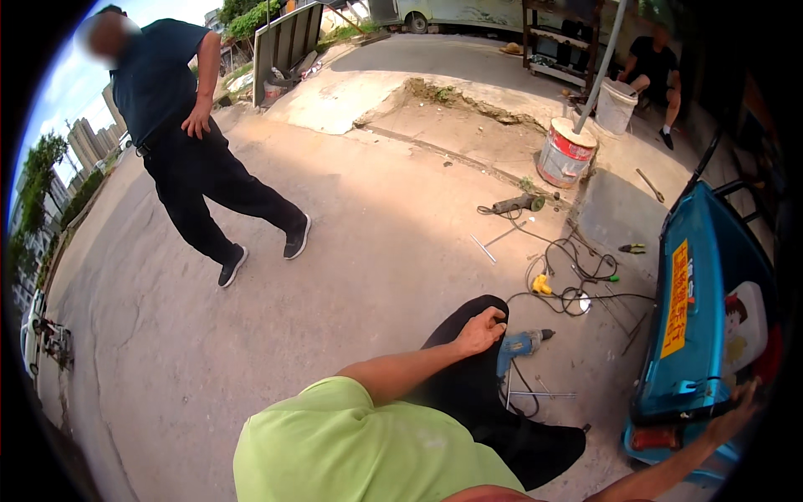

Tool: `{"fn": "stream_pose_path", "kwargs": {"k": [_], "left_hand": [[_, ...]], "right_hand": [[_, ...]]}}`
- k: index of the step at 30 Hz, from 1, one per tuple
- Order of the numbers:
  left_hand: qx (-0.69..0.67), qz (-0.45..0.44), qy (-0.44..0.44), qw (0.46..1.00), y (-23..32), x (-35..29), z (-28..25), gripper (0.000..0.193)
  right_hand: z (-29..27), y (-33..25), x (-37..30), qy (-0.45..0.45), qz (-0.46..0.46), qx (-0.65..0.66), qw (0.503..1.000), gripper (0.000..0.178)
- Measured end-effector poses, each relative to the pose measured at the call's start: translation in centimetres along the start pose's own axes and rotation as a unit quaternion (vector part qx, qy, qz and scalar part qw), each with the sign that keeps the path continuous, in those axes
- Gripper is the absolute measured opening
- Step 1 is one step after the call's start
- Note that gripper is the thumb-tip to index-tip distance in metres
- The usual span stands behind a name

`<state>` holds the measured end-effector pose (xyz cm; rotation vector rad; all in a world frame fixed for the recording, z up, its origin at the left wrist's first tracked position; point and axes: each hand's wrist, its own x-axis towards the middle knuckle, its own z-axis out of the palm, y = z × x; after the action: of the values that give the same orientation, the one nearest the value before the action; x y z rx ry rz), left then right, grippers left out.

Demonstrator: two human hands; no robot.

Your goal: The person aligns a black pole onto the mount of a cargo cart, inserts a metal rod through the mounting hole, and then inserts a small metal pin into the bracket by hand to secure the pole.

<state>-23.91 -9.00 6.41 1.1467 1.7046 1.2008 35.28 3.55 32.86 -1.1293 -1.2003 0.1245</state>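
Note:
My left hand (pixel 479 331) rests on my black-trousered knee (pixel 468 376), fingers curled and nothing in it. Its bare forearm comes out of my light green sleeve (pixel 335 443). Just right of that hand a blue power drill (pixel 523 343) lies on the concrete. My right hand (pixel 736 408) reaches out at the lower right and lies with fingers apart against the rear of a blue vehicle body (pixel 690 335); the dark rim of the picture dims it.
A person in dark clothes (pixel 192 151) stands at the left, and another person (pixel 657 71) sits at the back right. On the ground lie tangled black cables (pixel 577 280), an angle grinder (pixel 514 203) and thin metal rods (pixel 485 248). A red-and-white bucket (pixel 566 152) holds a pole, with a white bucket (pixel 616 105) behind it.

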Motion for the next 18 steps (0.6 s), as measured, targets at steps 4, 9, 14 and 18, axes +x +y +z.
{"fn": "stream_pose_path", "kwargs": {"k": [4, 9, 14, 18], "left_hand": [[0.353, 0.227, -0.097, 0.903, 1.5, -1.9, 0.5, 0.023], [0.362, 0.213, -0.073, 0.904, 0.6, -2.0, 1.1, 0.021], [0.274, 0.21, -0.085, 0.935, 0.3, -0.9, -0.7, 0.029], [-0.101, 0.009, -0.045, 0.994, 0.8, -0.2, -7.1, 0.055]], "right_hand": [[-2.5, 3.8, 1.5, -0.06, -0.12, -0.025, 0.991, 0.043], [-0.4, 0.1, 0.4, -0.015, 0.01, 0.033, 0.999, 0.041], [0.5, -0.3, 0.0, -0.008, -0.062, 0.023, 0.998, 0.04], [2.3, -2.8, -0.9, 0.018, -0.005, 0.047, 0.999, 0.04]]}}
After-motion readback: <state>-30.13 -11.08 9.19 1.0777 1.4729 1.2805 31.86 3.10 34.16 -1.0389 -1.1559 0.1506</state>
